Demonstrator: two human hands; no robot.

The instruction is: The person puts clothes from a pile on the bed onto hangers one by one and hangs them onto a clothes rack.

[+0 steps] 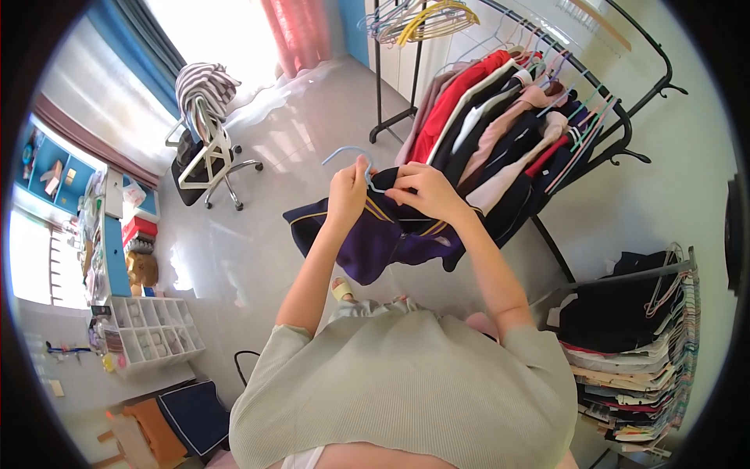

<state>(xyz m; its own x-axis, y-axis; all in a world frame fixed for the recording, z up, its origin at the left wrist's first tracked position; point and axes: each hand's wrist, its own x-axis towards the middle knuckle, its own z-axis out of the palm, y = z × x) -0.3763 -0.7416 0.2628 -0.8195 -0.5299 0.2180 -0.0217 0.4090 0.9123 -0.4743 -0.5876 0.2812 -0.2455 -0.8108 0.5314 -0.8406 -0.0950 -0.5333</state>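
Observation:
A dark navy and purple jacket (367,241) with yellow stripes hangs in front of me, held up at its collar. A light blue hanger (344,149) sticks out above the collar, its hook pointing left. My left hand (348,191) is closed around the hanger's neck at the left side of the collar. My right hand (426,192) pinches the dark collar on the right side. The lower part of the hanger is hidden inside the jacket.
A black rack (578,53) with hung clothes stands ahead right, yellow hangers (437,23) at its left end. Another clothes rack (691,313) is at the right. A chair (205,168) with striped cloth stands ahead left; white shelving (156,332) is at the left.

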